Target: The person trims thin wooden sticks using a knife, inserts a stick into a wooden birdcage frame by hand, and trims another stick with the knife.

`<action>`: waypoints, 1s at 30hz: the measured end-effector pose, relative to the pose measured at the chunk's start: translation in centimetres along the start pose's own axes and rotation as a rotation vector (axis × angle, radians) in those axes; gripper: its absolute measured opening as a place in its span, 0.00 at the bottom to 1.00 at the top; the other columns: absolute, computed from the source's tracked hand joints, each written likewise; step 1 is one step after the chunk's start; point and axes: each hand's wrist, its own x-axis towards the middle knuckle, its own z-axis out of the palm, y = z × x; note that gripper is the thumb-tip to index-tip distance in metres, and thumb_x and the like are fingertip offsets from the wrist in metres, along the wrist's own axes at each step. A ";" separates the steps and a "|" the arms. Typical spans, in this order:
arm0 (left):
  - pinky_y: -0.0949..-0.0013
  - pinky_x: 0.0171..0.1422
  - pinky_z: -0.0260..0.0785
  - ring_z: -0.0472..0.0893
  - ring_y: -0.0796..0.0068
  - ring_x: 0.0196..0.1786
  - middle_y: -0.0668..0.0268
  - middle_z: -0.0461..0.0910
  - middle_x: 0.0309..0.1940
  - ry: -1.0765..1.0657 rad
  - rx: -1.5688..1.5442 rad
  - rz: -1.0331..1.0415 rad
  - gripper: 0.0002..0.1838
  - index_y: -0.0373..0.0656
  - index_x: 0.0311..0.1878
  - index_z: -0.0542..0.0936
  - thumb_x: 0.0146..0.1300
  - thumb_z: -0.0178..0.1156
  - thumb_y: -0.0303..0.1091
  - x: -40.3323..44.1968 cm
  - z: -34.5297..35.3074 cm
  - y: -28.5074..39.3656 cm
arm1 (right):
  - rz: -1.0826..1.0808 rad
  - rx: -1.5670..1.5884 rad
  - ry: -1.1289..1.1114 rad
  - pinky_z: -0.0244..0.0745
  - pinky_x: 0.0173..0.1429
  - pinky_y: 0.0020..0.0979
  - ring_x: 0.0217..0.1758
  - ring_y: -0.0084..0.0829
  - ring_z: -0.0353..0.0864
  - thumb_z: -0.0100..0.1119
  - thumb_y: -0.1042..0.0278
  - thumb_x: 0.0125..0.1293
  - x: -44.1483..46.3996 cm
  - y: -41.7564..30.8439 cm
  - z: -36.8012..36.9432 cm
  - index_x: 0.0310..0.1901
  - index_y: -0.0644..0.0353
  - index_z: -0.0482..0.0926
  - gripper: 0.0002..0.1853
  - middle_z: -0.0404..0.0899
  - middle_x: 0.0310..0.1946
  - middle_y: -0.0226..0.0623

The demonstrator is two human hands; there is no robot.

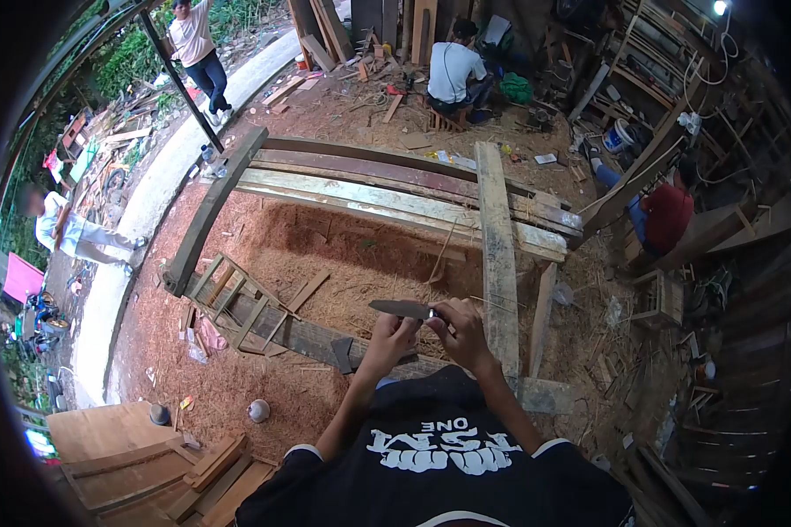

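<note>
A flat dark blade with a pointed left end, like a knife (399, 307), is held up in front of my chest. Its bright metal end lies at my right hand (459, 328), whose fingers are closed round it. My left hand (390, 338) is closed at the blade's lower edge, its thumb near my right fingers; whether it grips the blade or something beneath is hard to see. Under my hands runs a dark wooden beam (312, 341), with a small dark angular piece (342, 353) on it to the left of my left wrist.
Long boards (360, 193) lie across the frame ahead, crossed by an upright-running plank (498, 263) at right. A small wooden frame (242, 303) leans at left. Sawdust covers the ground. A seated person (455, 72) works at the back, another (668, 211) at right; two people stand at left.
</note>
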 end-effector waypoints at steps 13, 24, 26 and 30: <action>0.81 0.23 0.49 0.58 0.91 0.22 0.79 0.63 0.24 0.018 0.005 -0.107 0.09 0.44 0.49 0.73 0.78 0.49 0.39 -1.9 -1.3 0.1 | 0.339 -0.336 0.384 0.73 0.39 0.44 0.35 0.48 0.82 0.56 0.50 0.72 2.7 11.6 -7.0 0.42 0.56 0.82 0.16 0.83 0.32 0.43; 0.79 0.24 0.47 0.56 0.89 0.22 0.80 0.58 0.23 -0.046 -0.172 -0.057 0.09 0.46 0.45 0.71 0.78 0.48 0.40 2.4 0.4 -0.1 | 0.061 0.049 0.029 0.69 0.44 0.41 0.35 0.45 0.79 0.57 0.51 0.71 0.8 3.6 -0.9 0.44 0.58 0.81 0.17 0.80 0.31 0.41; 0.78 0.24 0.50 0.58 0.89 0.23 0.78 0.61 0.25 -0.083 -0.127 -0.081 0.09 0.44 0.46 0.72 0.79 0.47 0.39 2.2 0.7 -0.3 | 0.008 0.098 -0.004 0.67 0.43 0.39 0.32 0.41 0.77 0.60 0.50 0.69 1.5 1.9 -1.2 0.43 0.58 0.82 0.17 0.80 0.28 0.37; 0.78 0.27 0.52 0.60 0.90 0.26 0.78 0.62 0.26 -0.016 0.042 -0.050 0.10 0.44 0.45 0.73 0.79 0.47 0.38 1.2 1.8 0.3 | -0.169 0.065 -0.070 0.64 0.43 0.35 0.28 0.35 0.74 0.64 0.50 0.64 2.4 2.9 -2.4 0.41 0.60 0.83 0.19 0.76 0.24 0.33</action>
